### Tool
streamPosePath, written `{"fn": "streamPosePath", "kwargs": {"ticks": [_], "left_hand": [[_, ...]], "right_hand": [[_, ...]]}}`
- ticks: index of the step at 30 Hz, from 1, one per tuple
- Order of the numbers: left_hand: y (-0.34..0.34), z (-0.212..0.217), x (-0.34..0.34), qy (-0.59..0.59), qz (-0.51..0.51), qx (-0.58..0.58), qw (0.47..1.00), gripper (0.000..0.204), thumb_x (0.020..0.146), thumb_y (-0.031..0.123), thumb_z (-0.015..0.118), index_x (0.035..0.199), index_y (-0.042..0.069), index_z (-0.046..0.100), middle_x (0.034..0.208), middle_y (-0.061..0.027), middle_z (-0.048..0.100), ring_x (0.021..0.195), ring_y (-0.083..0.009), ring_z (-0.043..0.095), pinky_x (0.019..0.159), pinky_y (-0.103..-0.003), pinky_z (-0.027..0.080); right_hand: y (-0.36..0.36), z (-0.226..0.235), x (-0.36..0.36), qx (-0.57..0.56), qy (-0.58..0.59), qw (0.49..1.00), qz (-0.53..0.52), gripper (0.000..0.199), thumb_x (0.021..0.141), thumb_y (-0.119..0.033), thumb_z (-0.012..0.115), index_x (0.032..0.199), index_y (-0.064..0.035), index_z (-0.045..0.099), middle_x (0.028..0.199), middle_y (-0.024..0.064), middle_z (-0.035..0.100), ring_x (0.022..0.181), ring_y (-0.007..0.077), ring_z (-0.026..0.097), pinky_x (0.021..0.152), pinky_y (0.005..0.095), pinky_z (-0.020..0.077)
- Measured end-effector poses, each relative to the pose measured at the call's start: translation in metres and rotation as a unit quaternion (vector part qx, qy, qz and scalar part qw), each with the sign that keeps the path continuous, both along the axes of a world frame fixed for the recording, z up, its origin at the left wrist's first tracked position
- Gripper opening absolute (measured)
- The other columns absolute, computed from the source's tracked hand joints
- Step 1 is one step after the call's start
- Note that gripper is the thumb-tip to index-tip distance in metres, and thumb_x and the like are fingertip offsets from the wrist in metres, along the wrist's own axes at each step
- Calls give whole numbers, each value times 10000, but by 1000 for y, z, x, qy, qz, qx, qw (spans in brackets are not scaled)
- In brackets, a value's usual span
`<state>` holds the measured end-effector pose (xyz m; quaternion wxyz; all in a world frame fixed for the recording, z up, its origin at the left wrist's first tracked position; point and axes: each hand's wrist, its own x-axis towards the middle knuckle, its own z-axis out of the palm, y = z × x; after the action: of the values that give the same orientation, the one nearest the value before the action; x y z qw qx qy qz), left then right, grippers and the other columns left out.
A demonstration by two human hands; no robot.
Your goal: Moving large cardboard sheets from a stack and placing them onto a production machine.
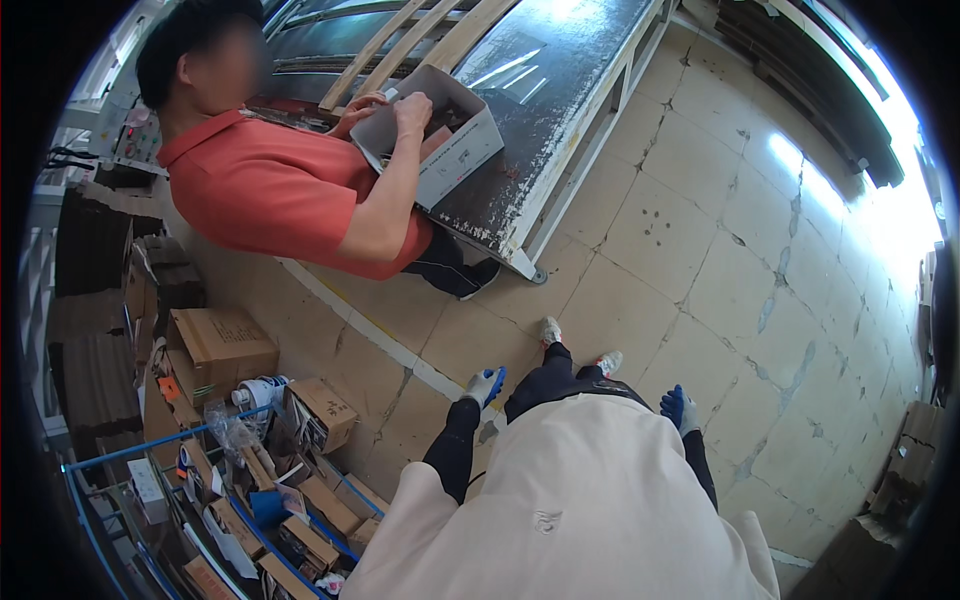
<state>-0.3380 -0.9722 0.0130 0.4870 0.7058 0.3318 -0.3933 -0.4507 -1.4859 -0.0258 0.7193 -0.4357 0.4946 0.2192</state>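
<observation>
My left hand, in a grey work glove with blue coating, hangs beside my left thigh. Its fingers are loosely bent, and no object shows in them. On the other side, my right hand wears the same kind of glove and hangs apart from my body, also with nothing visible in it. Ahead to the left, a co-worker in a red shirt has both hands at a white open carton. The carton sits on the corner of a dark worn worktable; its contents are partly hidden.
Wooden slats lie across the far part of the worktable. At lower left stands a blue-framed rack crowded with cardboard pieces and small boxes. A brown carton is beyond it. Dark stacked sheets lie at the far right. The tiled floor is cracked.
</observation>
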Motion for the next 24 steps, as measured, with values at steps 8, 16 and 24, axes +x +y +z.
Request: {"fn": "streamPosePath", "kwargs": {"ticks": [8,16,24], "left_hand": [[0,-2,-8,12,-8,19,1000,437,809,445,576,955,33,580,766,-39,597,636,-129,572,551,-257,459],[-6,-2,-4,-25,16,31,999,391,811,450,558,799,63,611,628,-9,568,523,-109,521,474,-254,403],[0,-16,-8,7,-4,26,1000,448,806,441,583,967,23,587,772,-53,606,631,-140,570,545,-262,455]], "right_hand": [[-1,1,-8,13,-4,1000,-7,466,813,-463,569,1010,-43,521,816,64,580,687,185,569,579,302,457],[1,5,-3,19,-3,1000,-10,463,822,-458,558,1008,-36,521,822,71,584,679,182,572,568,299,462],[3,-8,-5,41,-22,999,-21,469,827,-456,555,1019,-30,514,822,76,584,658,182,566,550,289,460]]}}
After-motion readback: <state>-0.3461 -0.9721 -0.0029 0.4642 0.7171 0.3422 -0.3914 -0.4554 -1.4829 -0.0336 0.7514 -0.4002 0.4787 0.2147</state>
